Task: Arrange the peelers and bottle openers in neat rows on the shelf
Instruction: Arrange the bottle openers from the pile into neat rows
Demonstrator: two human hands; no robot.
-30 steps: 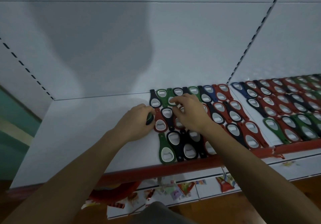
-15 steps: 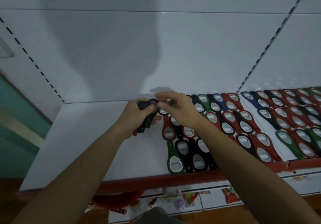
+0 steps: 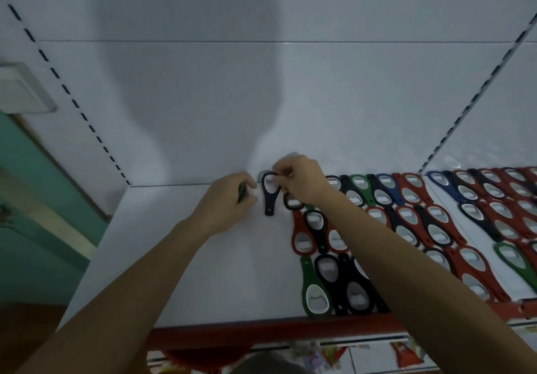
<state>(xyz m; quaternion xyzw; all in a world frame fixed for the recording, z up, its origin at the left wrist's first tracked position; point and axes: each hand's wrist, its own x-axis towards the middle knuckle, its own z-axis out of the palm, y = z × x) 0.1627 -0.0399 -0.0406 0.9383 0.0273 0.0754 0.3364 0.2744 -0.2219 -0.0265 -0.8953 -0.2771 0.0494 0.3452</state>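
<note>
Right hand (image 3: pixel 302 182): pinches the ring end of the black bottle opener (image 3: pixel 269 199).
Left hand (image 3: pixel 226 205): fingers curled round a green opener (image 3: pixel 241 193).
Shelf (image 3: pixel 174 257): black bottle opener lies near its back edge, between both hands.

Shelf (image 3: pixel 189 257) white, front lip (image 3: pixel 261 336) red. Back panel (image 3: pixel 319 97) white w/ a big grey shadow. Left upright (image 3: pixel 71 97) white w/ a line of black slots.

Bottle openers (image 3: pixel 409 193) lie in mixed colours: red, black, green, blue, no fixed order, each w/ a silvery metal inset. Far-left black bottle opener (image 3: pixel 269 199) is all black. Just left of it a green handle (image 3: pixel 241 193) shows. Front green opener (image 3: pixel 315 292) has a pale inset; blue opener (image 3: pixel 385 183) sits in the back row.

Wall (image 3: pixel 29 214) at left teal w/ a beige strip. Floor (image 3: pixel 29 330) brown.
</note>
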